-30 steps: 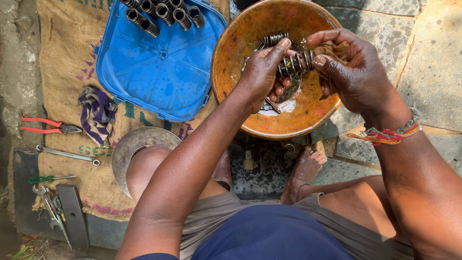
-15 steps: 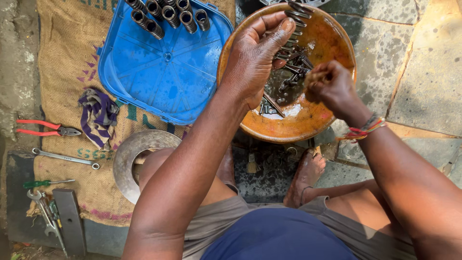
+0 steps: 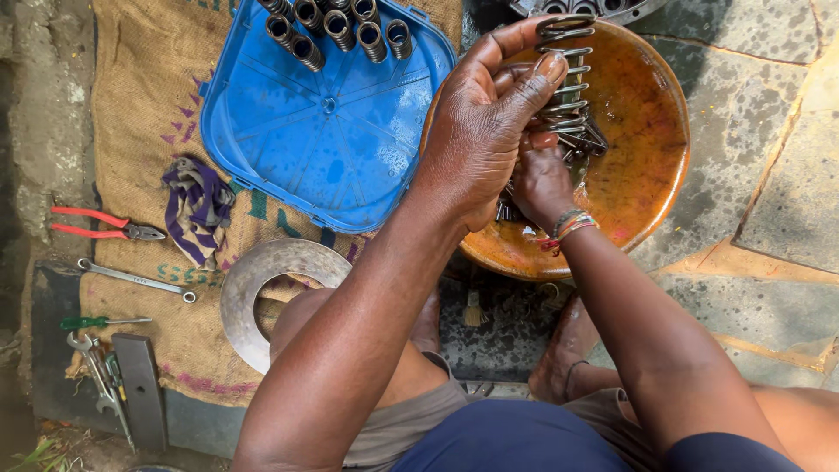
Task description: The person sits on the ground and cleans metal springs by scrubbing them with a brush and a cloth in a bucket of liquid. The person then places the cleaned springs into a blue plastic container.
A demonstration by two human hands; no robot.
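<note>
The coil spring (image 3: 566, 83) stood nearly upright over the orange bowl (image 3: 647, 131), its long axis running up and away from the person, its lower coils among dark metal parts in the bowl. The left hand (image 3: 485, 122) closed around it from the left, thumb pressed on the upper coils, wrist bent forward. The right hand (image 3: 542, 179) sat lower and just beneath, fingers curled at the spring's base; its exact grip was hidden. The blue tray (image 3: 332, 140) of sleeves lay just left.

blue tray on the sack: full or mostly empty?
Mostly empty. The blue tray holds only a row of short metal cylinders along its far edge; the rest is bare.
</note>
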